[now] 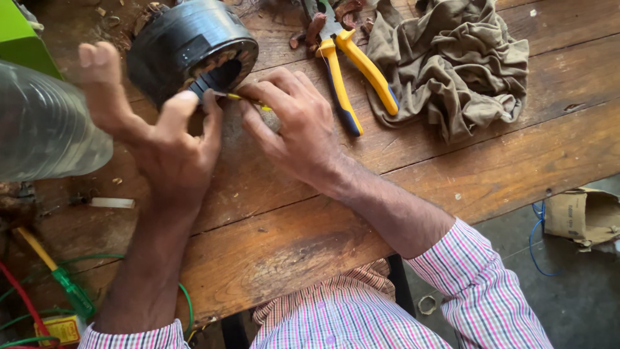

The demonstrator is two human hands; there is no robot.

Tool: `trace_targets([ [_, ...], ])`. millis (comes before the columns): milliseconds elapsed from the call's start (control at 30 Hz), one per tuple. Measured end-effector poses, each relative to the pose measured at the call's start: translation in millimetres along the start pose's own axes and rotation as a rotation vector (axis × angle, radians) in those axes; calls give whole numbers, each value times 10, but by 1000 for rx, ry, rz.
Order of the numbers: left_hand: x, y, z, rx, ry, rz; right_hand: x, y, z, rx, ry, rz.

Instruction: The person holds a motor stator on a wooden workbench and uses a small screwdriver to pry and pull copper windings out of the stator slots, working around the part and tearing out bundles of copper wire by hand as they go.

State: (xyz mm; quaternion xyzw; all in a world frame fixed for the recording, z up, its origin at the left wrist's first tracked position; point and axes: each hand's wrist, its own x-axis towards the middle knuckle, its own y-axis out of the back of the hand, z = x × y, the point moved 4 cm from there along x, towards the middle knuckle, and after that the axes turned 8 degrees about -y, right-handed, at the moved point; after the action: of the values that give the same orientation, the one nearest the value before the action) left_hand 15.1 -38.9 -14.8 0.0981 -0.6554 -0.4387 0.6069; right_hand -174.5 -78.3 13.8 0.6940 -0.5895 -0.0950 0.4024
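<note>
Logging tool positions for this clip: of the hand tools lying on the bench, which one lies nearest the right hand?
The yellow-and-blue-handled pliers, just beside the right hand and next to the cloth. The green-handled screwdriver lies far off at the bench's near left edge.

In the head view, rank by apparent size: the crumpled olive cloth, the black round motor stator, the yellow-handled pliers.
1. Crumpled olive cloth
2. Black round motor stator, nearer the camera edge, so only roughly second
3. Yellow-handled pliers

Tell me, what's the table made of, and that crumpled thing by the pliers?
The table looks like wood: brown planks with grain lines, gaps between boards, a worn, stained surface. The crumpled thing looks like soft cloth, olive-brown, full of folds and wrinkles. The pliers seem to be metal with smooth yellow-and-blue grips, probably plastic or rubber.
</note>
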Motion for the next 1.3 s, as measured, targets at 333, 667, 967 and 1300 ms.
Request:
trace_targets([
  [333,95,88,122,254,-61,-190,17,116,-30,68,-15,56],
  [667,63,49,149,269,-75,-196,2,123,-38,78,-7,29],
  [967,66,42,103,162,-97,-159,-19,-22,76,-40,39,-65],
  [1300,103,61,79,104,-53,-190,-85,-15,-53,-69,10,-138],
])
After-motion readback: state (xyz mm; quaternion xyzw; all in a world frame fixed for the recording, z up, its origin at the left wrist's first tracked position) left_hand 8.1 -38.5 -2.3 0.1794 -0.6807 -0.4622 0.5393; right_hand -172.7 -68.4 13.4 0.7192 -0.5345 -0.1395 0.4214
